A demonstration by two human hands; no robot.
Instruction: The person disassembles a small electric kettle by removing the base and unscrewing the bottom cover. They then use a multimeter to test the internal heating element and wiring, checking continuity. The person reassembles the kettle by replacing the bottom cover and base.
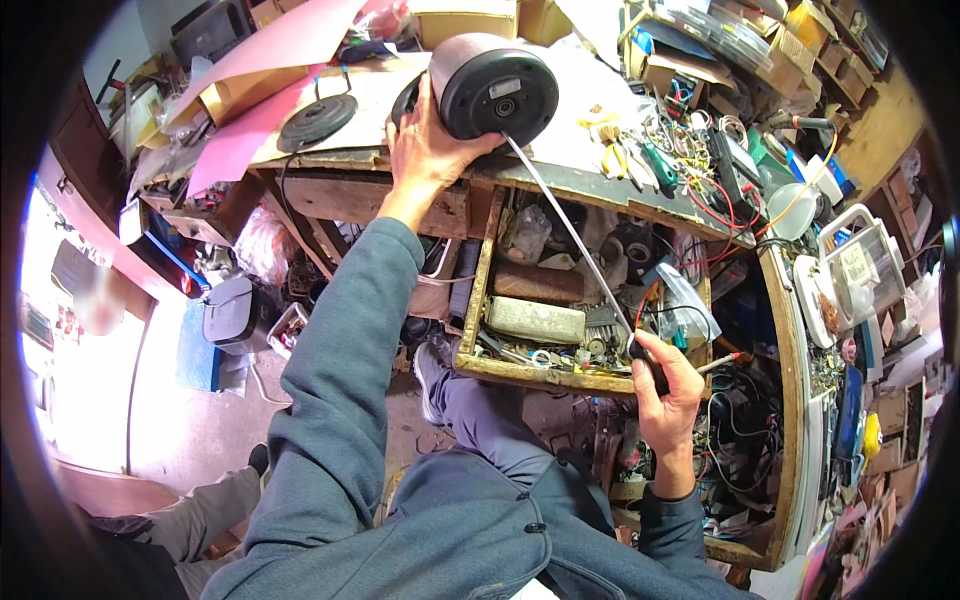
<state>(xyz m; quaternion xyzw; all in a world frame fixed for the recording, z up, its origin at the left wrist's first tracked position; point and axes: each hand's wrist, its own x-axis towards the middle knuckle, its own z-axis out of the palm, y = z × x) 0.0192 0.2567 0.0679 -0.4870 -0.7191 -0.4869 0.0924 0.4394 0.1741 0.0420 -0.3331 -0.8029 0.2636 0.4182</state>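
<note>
From my end of the feed, the left hand's (428, 152) fingertips are lost behind the black-based appliance (500, 88), whose far side is turned away from me. The label (504, 88) on its base is too small for me to read. I can't make out whether the upper tip of the long pale rod (572, 232) touches that base, and the right hand (668, 392) hides most of its dark lower end. Many small parts (597, 347) in the drawer (560, 378) are too tiny to identify. At left I get a blurred patch (100, 303); below it, another person's leg (215, 510) fades into the dark rim, the upper body out of view.
</note>
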